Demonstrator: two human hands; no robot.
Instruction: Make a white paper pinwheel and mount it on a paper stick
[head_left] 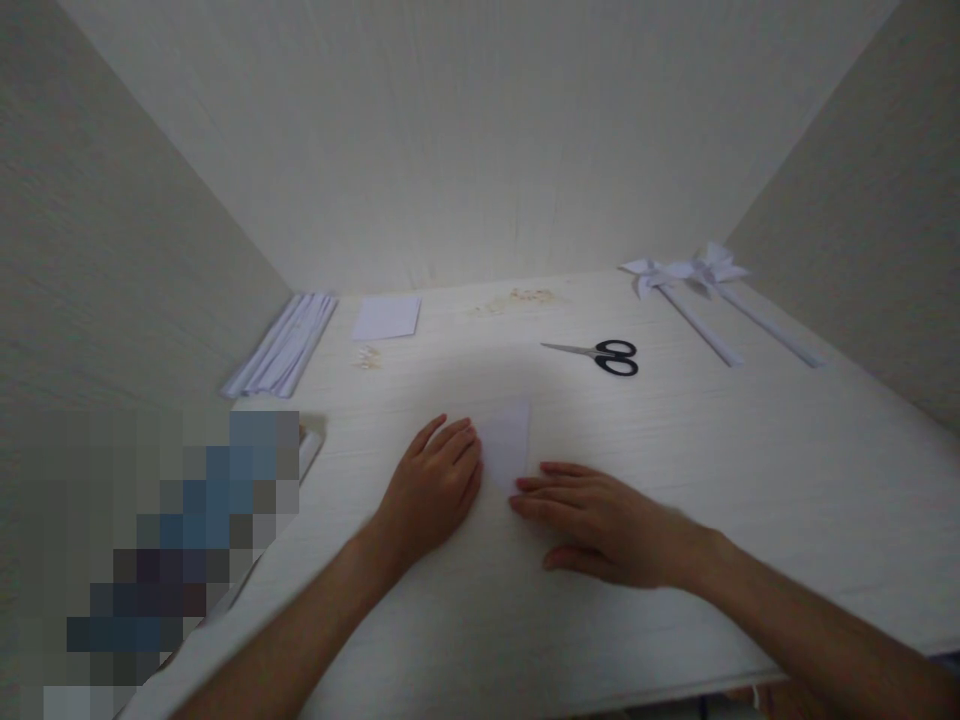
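A piece of white paper (506, 440), seemingly folded to a triangle, lies on the table in front of me. My left hand (439, 485) rests flat over its left side, fingers stretched out and hiding part of it. At the lower right corner, the fingertips of my right hand (592, 515) touch the paper's edge, with the fingers extended and the thumb apart. Beyond my hands lies a pair of scissors (600, 353) with black handles, its blades pointing left and closed.
Two paper pinwheels on sticks (697, 320) lie at the back right. A bundle of white paper strips or tubes (285, 345), a square paper sheet (388, 318) and small pale pieces (367, 358) sit back left. Tiny bits (529, 296) lie near the rear wall (480, 150).
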